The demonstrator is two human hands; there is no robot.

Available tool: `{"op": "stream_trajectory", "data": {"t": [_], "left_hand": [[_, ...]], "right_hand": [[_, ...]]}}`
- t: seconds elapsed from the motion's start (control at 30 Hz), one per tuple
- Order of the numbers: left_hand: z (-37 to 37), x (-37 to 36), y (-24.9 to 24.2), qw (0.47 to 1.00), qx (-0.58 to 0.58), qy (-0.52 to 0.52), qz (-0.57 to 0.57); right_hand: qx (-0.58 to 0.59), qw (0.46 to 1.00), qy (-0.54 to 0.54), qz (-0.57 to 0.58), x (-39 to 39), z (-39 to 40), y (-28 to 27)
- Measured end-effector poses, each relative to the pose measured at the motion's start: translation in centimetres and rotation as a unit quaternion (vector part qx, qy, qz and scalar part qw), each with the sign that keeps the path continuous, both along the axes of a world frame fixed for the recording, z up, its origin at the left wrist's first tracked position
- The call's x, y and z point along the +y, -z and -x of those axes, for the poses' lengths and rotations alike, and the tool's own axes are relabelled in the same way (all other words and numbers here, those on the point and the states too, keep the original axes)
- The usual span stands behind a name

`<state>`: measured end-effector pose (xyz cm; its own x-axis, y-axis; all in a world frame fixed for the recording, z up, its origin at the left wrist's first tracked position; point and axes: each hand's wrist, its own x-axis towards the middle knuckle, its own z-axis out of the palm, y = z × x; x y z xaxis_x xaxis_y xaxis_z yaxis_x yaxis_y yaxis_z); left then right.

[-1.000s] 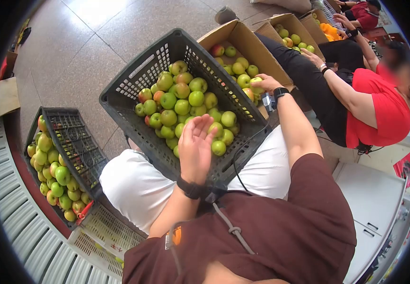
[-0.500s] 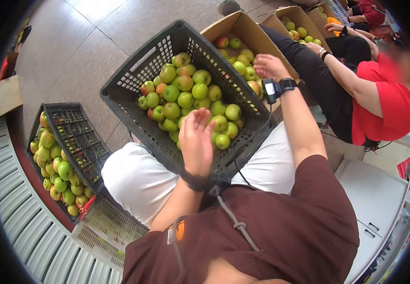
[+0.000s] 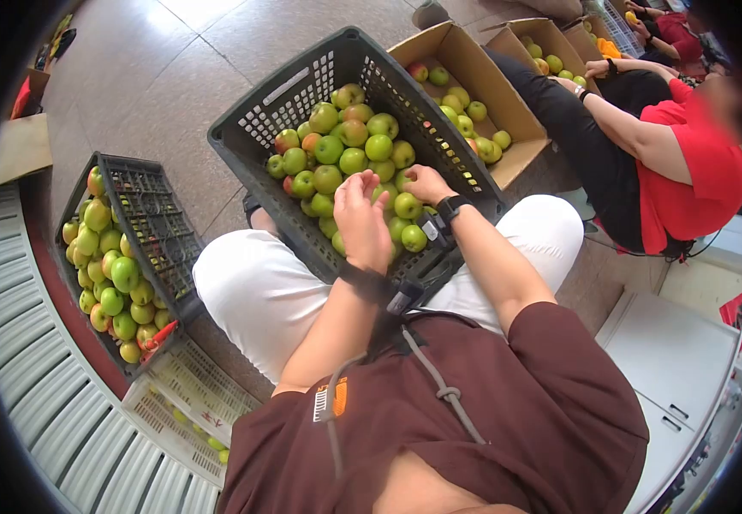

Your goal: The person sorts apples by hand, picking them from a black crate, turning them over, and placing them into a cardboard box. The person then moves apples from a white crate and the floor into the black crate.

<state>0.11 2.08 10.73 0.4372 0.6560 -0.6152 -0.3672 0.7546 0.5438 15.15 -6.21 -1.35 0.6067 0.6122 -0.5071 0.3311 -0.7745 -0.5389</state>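
Observation:
A dark plastic crate [image 3: 289,92] full of green and reddish apples [image 3: 329,150] stands in front of my legs. Over the apples at its near side is my left hand [image 3: 364,221], palm turned to the right, with fingers apart and nothing held. Just right of it, inside the crate, my right hand [image 3: 428,185] has its fingers bent round a green apple [image 3: 403,180], which is partly hidden by them. Both wrists wear black bands with small devices.
An open cardboard box [image 3: 515,152] with apples lies beyond the crate's right side. Another dark crate [image 3: 152,201] of apples is at left, beside a roller conveyor [image 3: 45,360]. A co-worker in red [image 3: 696,167] sits at right near more boxes. A white cabinet [image 3: 662,351] stands lower right.
My right hand has moved left from over the cardboard box into the dark crate and closed on an apple. My left hand remains open over the apples. The view has shifted slightly.

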Motion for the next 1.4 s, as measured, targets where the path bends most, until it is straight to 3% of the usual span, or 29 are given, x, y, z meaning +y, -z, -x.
{"op": "stream_trajectory", "data": {"t": [0.23, 0.37, 0.53, 0.6, 0.73, 0.83, 0.93, 1.07, 1.17, 1.2, 1.3, 1.33, 1.4], "left_hand": [[-0.2, -0.1, 6.2, 0.986, 0.146, 0.035, -0.075], [0.1, -0.3, 8.5, 0.974, 0.204, 0.069, -0.074], [0.2, -0.2, 8.4, 0.971, 0.201, 0.121, -0.032], [0.1, 0.0, 7.1, 0.975, 0.195, 0.101, -0.005], [0.2, -0.2, 7.6, 0.966, 0.192, 0.172, 0.032], [-0.1, -0.4, 8.6, 0.988, 0.046, 0.127, 0.074], [-0.2, -0.4, 6.3, 0.981, 0.007, 0.119, 0.156], [-0.5, -0.5, 7.2, 0.99, -0.016, 0.078, 0.12], [-0.8, -1.0, 8.9, 0.979, -0.126, 0.107, 0.12], [-0.8, -1.2, 9.0, 0.978, -0.123, 0.134, 0.1], [-1.5, -1.4, 7.1, 0.975, -0.115, 0.167, 0.095], [-1.0, -1.1, 5.7, 0.974, -0.127, 0.167, 0.082], [-1.3, -0.9, 4.5, 0.971, -0.118, 0.188, 0.083]], "right_hand": [[-0.139, 0.976, -0.141, 0.088, 0.0, 1.6, 5.0], [-0.09, 0.946, -0.213, 0.225, 1.7, 3.2, 1.5], [-0.078, 0.96, -0.144, 0.225, -0.2, 3.7, 2.3], [-0.061, 0.955, -0.17, 0.235, -0.5, 2.7, 2.4], [0.25, 0.961, -0.051, 0.103, -0.5, 0.4, -1.3], [0.418, 0.908, -0.012, 0.041, -0.2, 0.2, -8.0], [0.372, 0.919, 0.098, -0.087, -0.9, -1.0, -8.7], [0.29, 0.941, 0.028, -0.173, -1.3, 0.6, -9.4], [0.154, 0.946, -0.138, -0.25, -1.0, 1.9, -7.7], [0.141, 0.955, -0.126, -0.229, -1.0, 1.9, -7.5], [0.168, 0.95, -0.08, -0.252, -0.7, 1.3, -9.0], [0.282, 0.933, -0.005, -0.225, -0.6, 0.5, -10.9], [0.278, 0.93, 0.042, -0.238, -0.6, -1.4, -12.7]]}}
